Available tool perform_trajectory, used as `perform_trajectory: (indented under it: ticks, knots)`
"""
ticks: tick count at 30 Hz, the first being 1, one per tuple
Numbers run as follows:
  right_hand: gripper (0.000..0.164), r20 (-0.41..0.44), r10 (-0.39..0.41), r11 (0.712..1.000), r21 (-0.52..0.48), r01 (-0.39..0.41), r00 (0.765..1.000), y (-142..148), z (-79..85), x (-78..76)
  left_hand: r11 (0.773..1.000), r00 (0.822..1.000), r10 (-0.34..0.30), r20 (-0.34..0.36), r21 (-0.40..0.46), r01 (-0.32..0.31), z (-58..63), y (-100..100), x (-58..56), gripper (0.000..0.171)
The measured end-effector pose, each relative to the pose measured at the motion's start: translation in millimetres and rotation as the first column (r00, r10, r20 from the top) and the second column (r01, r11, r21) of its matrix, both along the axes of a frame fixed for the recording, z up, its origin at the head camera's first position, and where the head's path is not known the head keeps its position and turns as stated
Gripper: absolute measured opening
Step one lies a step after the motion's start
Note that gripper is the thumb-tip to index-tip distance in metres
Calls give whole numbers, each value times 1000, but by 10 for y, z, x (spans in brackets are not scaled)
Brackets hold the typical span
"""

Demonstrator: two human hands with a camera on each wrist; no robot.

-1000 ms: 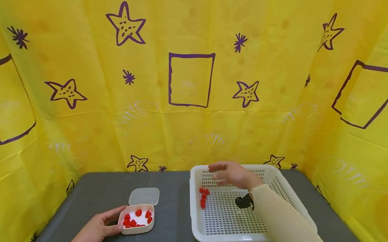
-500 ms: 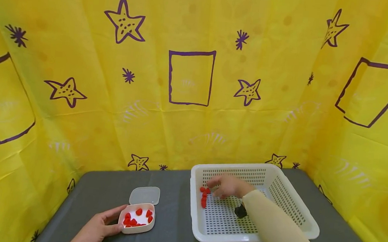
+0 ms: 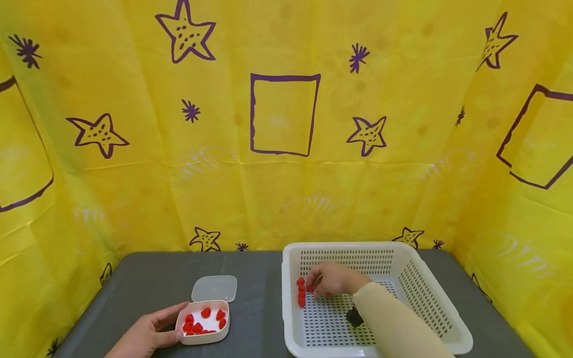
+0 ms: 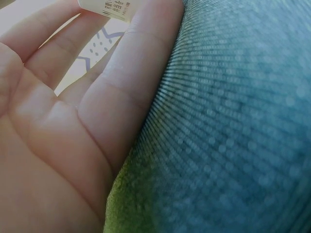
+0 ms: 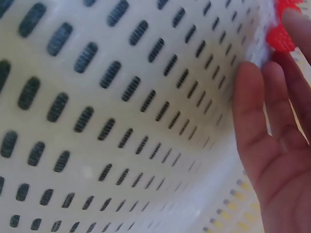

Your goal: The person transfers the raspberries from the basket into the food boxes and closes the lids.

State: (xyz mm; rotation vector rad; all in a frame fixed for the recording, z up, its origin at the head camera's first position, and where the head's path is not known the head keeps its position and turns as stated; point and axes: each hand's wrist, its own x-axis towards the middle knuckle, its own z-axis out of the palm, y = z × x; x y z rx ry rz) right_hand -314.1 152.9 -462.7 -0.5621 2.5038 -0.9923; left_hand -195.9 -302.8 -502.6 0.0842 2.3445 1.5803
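Note:
My left hand (image 3: 145,334) grips the left side of a small white lunch box (image 3: 205,339), thumb at the front and fingers behind. Several red berries (image 3: 198,328) lie inside it. In the left wrist view only a printed corner of the lunch box (image 4: 107,7) shows past the fingers. My right hand (image 3: 334,278) reaches down into a white plastic basket (image 3: 338,351), near its left wall. Its thumb and fingertips pinch a bumpy red berry (image 5: 280,40), like a raspberry. Beside it, several berries (image 3: 302,295) stand in a row along that wall.
A translucent lid (image 3: 214,288) lies flat just behind the lunch box. Both containers stand on a dark grey table (image 3: 254,312). A yellow patterned curtain (image 3: 274,200) encloses the back and sides. A black object (image 3: 354,317) shows under my right wrist.
My right hand has come down from above the basket to the berries at its left wall. One berry has shifted slightly right and forward with the fingers. My left hand stays on the lunch box.

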Motion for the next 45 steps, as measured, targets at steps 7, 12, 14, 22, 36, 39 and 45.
perform_trajectory:
  ticks: [7, 12, 14, 22, 36, 39, 45]
  knots:
    - [20, -196, 34, 992, 130, -8, 980, -15, -61, -25, 1000, 1000, -5, 2, -3, 5, -11, 9, -7, 72]
    - [21, -166, -18, 997, 74, 30, 986, 31, -20, -46, 1000, 1000, -17, -13, -8, 17, -17, 0, -4, 72]
    - [20, -122, -51, 999, 9, 52, 991, 56, 14, -51, 1000, 1000, -15, -14, -9, 15, -16, 0, -4, 72]
    - [13, 172, -122, 880, -437, 186, 978, 195, 268, -108, 1000, 1000, 8, -2, -16, -8, -9, 16, -15, 72]
    - [18, 225, 15, 790, -600, 126, 974, -411, 894, -15, 1000, 1000, 12, 15, -8, -12, -3, 9, -19, 72]
    - [15, 175, 43, 818, -572, 66, 984, -758, 968, 67, 1000, 1000, 13, 12, -11, -13, -9, 8, -24, 72]
    - [12, 109, 99, 857, -515, -30, 989, -1416, 1014, 274, 1000, 1000, 2, 9, -9, -2, -6, 9, -18, 72]
